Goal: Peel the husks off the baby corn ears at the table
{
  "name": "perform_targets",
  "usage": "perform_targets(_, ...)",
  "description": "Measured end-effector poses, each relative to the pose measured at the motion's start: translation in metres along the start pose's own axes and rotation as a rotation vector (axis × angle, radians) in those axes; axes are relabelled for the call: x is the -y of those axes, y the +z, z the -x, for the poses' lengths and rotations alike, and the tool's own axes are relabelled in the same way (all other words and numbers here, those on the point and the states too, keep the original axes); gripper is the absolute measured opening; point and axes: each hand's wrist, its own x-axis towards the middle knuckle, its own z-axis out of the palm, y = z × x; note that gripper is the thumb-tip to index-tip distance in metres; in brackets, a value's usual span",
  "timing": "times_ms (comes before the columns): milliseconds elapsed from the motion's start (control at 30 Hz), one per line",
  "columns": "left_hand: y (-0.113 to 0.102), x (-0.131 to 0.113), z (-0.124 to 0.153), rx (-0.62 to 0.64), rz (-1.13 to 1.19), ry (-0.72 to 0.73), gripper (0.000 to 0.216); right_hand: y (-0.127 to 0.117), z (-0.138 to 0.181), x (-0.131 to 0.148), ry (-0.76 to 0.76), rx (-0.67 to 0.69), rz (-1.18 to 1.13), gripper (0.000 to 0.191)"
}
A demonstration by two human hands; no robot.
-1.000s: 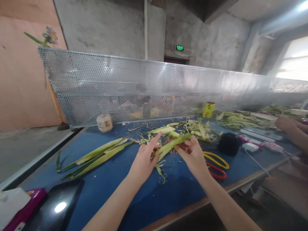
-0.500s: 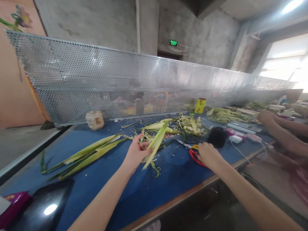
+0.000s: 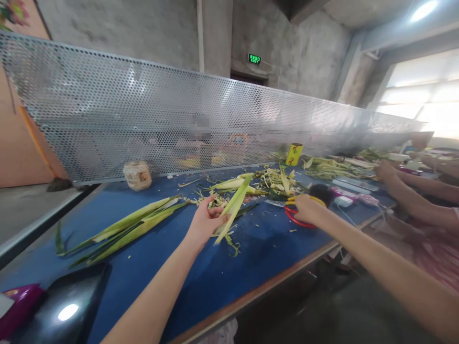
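Note:
My left hand is closed round a long green leaf strip, holding it tilted up over the blue table. My right hand is closed on the scissors with one red and one yellow handle loop, lifting them just off the table to the right of the leaf. Their metal blades point left toward the leaf scraps.
A bundle of long green leaves lies to the left. A perforated metal screen stands along the table's far side, with a jar and a yellow roll before it. Another person's arms work at the right. A black object sits near left.
My right hand let go of the leaf strip, moved right and took hold of the scissors. My left hand kept the leaf and tilted it upright.

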Motion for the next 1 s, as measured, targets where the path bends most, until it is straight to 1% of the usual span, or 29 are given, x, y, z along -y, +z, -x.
perform_targets(100, 0.000, 0.000, 0.001, -0.012, 0.010, -0.003, 0.084, -0.007, 0.005, -0.009, 0.041, -0.113, -0.080, 0.041)
perform_targets(167, 0.000, 0.003, 0.000, -0.014, 0.020, 0.000, 0.082, -0.010, 0.009, -0.015, 0.012, -0.161, -0.236, 0.042)
perform_targets(200, 0.000, 0.004, -0.002, -0.012, 0.025, -0.003, 0.080, -0.011, 0.010, -0.017, -0.030, -0.155, -0.345, 0.041)
perform_targets(233, 0.000, 0.006, -0.004, -0.015, 0.029, -0.010, 0.079, -0.011, 0.011, -0.020, -0.080, -0.113, -0.471, 0.041)
perform_targets(300, 0.002, 0.007, -0.011, -0.039, 0.017, -0.033, 0.076, -0.010, 0.013, -0.024, -0.166, 0.069, -0.733, 0.040)
perform_targets(367, 0.007, 0.007, -0.020, -0.079, -0.019, -0.053, 0.073, -0.007, 0.014, -0.027, -0.188, 0.256, -0.930, 0.040)
perform_targets(400, 0.010, 0.005, -0.024, -0.095, -0.038, -0.055, 0.072, -0.007, 0.016, -0.028, -0.194, 0.314, -0.980, 0.039)
perform_targets(433, 0.014, 0.004, -0.029, -0.104, -0.055, -0.054, 0.071, -0.006, 0.018, -0.028, -0.209, 0.342, -0.998, 0.038)
perform_targets(467, 0.019, 0.002, -0.033, -0.105, -0.068, -0.054, 0.070, -0.007, 0.020, -0.027, -0.234, 0.343, -0.997, 0.036)
perform_targets(567, 0.039, 0.001, -0.041, -0.095, -0.093, -0.064, 0.069, -0.010, 0.027, -0.026, -0.277, 0.307, -1.005, 0.035)
perform_targets(667, 0.063, 0.003, -0.045, -0.049, -0.113, -0.090, 0.070, -0.010, 0.027, -0.028, -0.202, 0.326, -1.062, 0.033)
perform_targets(800, 0.090, 0.002, -0.053, 0.020, -0.135, -0.109, 0.069, -0.001, 0.009, -0.041, -0.037, 0.367, -1.106, 0.029)
perform_targets(933, 0.104, -0.002, -0.072, 0.072, -0.169, -0.119, 0.063, 0.005, -0.009, -0.055, 0.110, 0.429, -1.172, 0.022)
perform_targets(1000, 0.109, -0.003, -0.084, 0.101, -0.191, -0.116, 0.062, 0.004, -0.014, -0.062, 0.138, 0.434, -1.184, 0.022)
